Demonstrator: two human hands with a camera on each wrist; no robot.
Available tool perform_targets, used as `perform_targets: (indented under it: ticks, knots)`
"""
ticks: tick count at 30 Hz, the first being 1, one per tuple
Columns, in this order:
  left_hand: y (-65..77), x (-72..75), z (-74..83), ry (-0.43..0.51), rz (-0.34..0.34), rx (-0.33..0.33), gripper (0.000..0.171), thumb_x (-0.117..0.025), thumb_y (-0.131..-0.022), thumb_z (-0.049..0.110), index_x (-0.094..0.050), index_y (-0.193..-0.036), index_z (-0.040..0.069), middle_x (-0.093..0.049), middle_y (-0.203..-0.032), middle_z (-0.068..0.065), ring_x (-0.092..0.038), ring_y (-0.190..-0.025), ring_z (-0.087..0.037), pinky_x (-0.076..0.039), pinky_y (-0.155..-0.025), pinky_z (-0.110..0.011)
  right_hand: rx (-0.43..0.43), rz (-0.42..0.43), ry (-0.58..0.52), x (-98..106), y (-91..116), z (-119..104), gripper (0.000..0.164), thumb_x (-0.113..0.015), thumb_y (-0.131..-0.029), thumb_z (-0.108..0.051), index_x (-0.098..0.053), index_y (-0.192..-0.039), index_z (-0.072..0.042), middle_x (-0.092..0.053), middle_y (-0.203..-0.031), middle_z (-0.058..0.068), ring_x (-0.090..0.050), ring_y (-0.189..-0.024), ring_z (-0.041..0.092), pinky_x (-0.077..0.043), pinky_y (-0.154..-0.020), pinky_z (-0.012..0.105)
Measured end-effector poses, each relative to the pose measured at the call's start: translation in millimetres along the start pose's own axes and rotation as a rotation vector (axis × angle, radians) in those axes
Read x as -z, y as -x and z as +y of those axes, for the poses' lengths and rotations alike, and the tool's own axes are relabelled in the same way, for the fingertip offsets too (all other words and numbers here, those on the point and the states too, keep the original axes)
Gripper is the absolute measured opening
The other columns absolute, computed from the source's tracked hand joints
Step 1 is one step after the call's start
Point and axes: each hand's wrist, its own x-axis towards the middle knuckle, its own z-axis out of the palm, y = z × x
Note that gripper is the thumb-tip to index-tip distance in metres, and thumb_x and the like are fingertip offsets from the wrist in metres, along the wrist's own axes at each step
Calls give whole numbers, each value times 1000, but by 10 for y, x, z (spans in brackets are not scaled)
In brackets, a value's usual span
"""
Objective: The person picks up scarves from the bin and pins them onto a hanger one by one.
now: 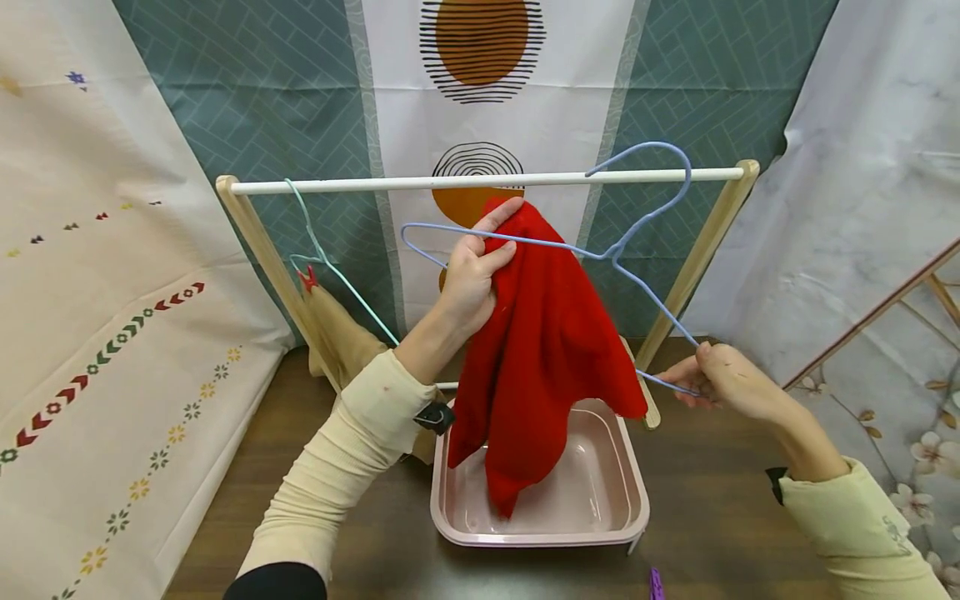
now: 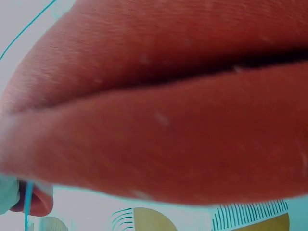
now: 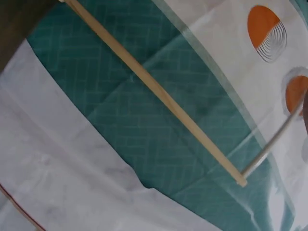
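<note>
A red cloth [image 1: 540,358] hangs in folds from my left hand [image 1: 467,287], which grips it near its top, index finger stretched along it. The blue clothes hanger [image 1: 617,250] is tilted, its hook up. One long side of its wire crosses my left hand between index finger and thumb, in front of the cloth. My right hand [image 1: 731,379] pinches the hanger's right end. In the left wrist view the cloth [image 2: 159,139] fills most of the picture. Neither my right hand's grip nor the hanger can be made out in the right wrist view.
Behind the cloth stands a rack with a white rod [image 1: 337,185] and wooden posts [image 1: 693,258]. On its left hangs a mint hanger [image 1: 318,258] with a beige garment [image 1: 341,321] and red clip [image 1: 307,277]. Below are a pink basin [image 1: 540,540] and a purple clothespin [image 1: 656,583].
</note>
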Motion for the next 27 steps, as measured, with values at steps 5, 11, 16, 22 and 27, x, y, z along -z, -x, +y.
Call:
perform_targets:
  ticks: [5,11,16,22,27]
  knots:
    - [-19,57,-61,-22,-49,-11,53,-34,-90,-14,-26,-141,-1,-47,-120,-4,-48,-100,-13,-41,-83,-21,74,-58,-97,-83,48,109,52,-17,-102,-28,-69,-98,-29,-54,-59,8,-45,-41,12,-29,-31,25]
    - [-133,67,-130,-220,56,-113,50,-39,-92,-9,-29,-140,-1,-29,-143,-5,-34,-120,-8,-30,-99,-20,126,-162,-147,-158,97,169,57,-14,-102,-28,-69,-97,-17,-52,-55,10,-41,-37,17,-30,-30,24]
    - [-214,64,-202,-267,118,-142,50,-39,-94,-4,-26,-142,2,-26,-145,-4,-28,-124,-6,-28,-101,-20,134,-197,-177,-196,144,183,59,-10,-102,-26,-69,-101,-17,-51,-55,12,-41,-37,19,-30,-30,22]
    - [-333,162,-302,-569,107,-20,52,-42,-95,5,-22,-143,3,-23,-147,-8,-24,-129,-14,-24,-103,-21,181,-128,-114,-202,203,162,56,-13,-102,-20,-68,-105,-22,-50,-52,9,-41,-36,14,-30,-30,19]
    - [-387,232,-309,-1111,-11,255,58,-53,-89,14,-29,-141,7,-32,-142,-10,-30,-127,-22,-25,-104,-29,229,15,-129,-239,233,201,50,-20,-102,-14,-70,-102,-18,-52,-53,9,-40,-35,13,-29,-30,18]
